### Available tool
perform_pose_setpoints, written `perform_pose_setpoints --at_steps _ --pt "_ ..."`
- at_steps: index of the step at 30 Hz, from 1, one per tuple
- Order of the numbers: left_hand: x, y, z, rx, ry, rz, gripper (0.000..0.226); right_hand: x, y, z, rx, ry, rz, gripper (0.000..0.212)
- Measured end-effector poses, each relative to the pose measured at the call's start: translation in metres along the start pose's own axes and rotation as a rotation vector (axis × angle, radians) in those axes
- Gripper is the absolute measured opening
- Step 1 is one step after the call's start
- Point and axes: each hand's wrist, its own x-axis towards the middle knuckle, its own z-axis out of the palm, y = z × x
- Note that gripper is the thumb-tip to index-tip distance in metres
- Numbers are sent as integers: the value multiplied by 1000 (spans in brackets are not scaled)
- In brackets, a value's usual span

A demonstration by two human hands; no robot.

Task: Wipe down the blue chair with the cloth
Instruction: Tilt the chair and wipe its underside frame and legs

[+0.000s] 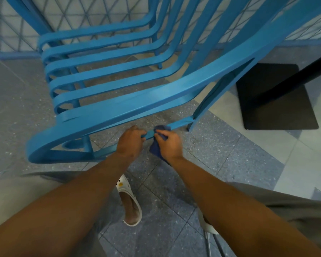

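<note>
A single wide-angle head view looks steeply down and forward from above the person's forearms. It sits close over the blue chair (119, 101), whose slatted seat fills the far half, with the tiled floor (220, 149) near and lines bending at the edges.

Bare forearms, white clog (131, 206), grey trousers (295, 206)

The blue chair (130, 101) runs off the far edge; the right hand (170, 144) hides most of the cloth (157, 150)
</note>
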Motion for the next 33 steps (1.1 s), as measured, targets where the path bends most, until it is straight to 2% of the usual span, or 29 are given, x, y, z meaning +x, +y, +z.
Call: perform_pose_setpoints --at_steps 2,5,7,9,13,16,23,25,30,33 --pt "1 0 0 -2 10 -5 27 9 4 -13 51 24 44 17" --pt "0 0 1 -1 27 -1 20 30 12 -39 297 278 320 15" --pt "0 -1 1 35 23 18 19 37 12 -43 361 379 426 15" --pt "1 1 0 67 10 26 20 30 6 -33 336 332 408 16" --pt "5 5 0 89 -1 13 25 5 0 -8 223 107 204 15" --pt "6 6 1 94 2 13 24 14 4 -20 206 52 200 15" --pt "7 6 -1 111 7 37 17 56 18 -65 346 375 478 22" --pt "7 7 0 118 12 35 18 50 17 -56 336 367 454 19" --pt "7 9 4 126 23 16 20 28 16 -37 250 187 252 18" --pt "7 9 5 120 18 13 22 37 20 -47 279 259 318 18"
